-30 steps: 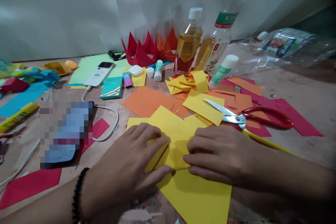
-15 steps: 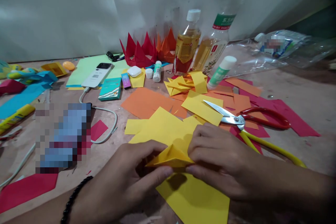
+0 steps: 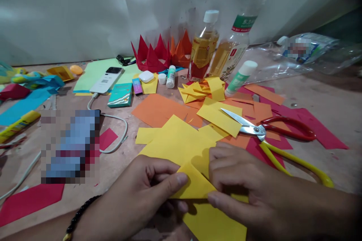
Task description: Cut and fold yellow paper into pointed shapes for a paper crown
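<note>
A folded piece of yellow paper (image 3: 195,182) is held between my two hands, its front face turned toward me with a pointed top. My left hand (image 3: 152,184) pinches its left side, thumb in front and fingers behind. On the right corner, my right hand (image 3: 240,180) grips with thumb and curled fingers. Below and behind lie flat yellow sheets (image 3: 175,139), partly hidden by my hands. Scissors (image 3: 256,130) with one red and one yellow handle rest open on paper scraps, just beyond my right hand.
Red (image 3: 152,58) and orange paper crowns (image 3: 181,52) stand by the wall, beside two drink bottles (image 3: 204,49). A large glue stick (image 3: 241,77) leans on yellow folded pieces (image 3: 198,90). A blurred-out phone (image 3: 72,147), white cable and red paper (image 3: 31,203) lie at left.
The folded yellow paper was spread open like a boat between my hands; now it is pressed flat and its face is tilted toward me. My left thumb has moved up onto its front.
</note>
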The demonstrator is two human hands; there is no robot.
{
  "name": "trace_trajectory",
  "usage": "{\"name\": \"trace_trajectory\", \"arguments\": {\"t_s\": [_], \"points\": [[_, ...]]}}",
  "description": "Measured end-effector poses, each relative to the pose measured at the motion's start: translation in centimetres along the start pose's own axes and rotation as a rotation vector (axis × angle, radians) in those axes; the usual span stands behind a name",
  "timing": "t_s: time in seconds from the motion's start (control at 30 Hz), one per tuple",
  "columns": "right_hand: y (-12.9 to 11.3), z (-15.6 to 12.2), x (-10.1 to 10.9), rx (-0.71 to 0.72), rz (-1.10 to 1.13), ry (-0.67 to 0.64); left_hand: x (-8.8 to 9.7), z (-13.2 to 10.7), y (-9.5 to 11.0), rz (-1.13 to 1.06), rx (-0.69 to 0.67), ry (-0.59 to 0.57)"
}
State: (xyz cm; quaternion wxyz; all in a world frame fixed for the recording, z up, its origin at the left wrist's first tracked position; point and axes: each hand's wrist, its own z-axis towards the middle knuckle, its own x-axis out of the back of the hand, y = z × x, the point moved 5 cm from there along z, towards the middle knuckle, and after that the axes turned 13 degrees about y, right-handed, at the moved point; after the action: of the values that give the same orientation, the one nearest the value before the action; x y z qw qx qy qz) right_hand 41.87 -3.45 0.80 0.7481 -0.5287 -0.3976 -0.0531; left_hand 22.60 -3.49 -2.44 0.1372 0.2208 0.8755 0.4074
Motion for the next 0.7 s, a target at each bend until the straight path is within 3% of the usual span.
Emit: {"name": "trace_trajectory", "arguments": {"t_s": [0.3, 0.53, 0.6, 0.7], "points": [[1.3, 0.2, 0.1, 0.099, 0.043, 0.180, 0.1, 0.3, 0.0, 0.055, -0.038, 0.005], [0.7, 0.2, 1.2, 0.051, 0.000, 0.163, 0.3, 0.3, 0.2, 0.031, -0.013, -0.025], [0.1, 0.0, 1.7, 0.160, -0.074, 0.223, 0.5, 0.1, 0.7, 0.034, 0.017, -0.042], [-1.2, -0.8, 1.6, 0.450, -0.180, 0.280, 0.6, -0.6, 1.4, 0.139, 0.038, -0.101]]}}
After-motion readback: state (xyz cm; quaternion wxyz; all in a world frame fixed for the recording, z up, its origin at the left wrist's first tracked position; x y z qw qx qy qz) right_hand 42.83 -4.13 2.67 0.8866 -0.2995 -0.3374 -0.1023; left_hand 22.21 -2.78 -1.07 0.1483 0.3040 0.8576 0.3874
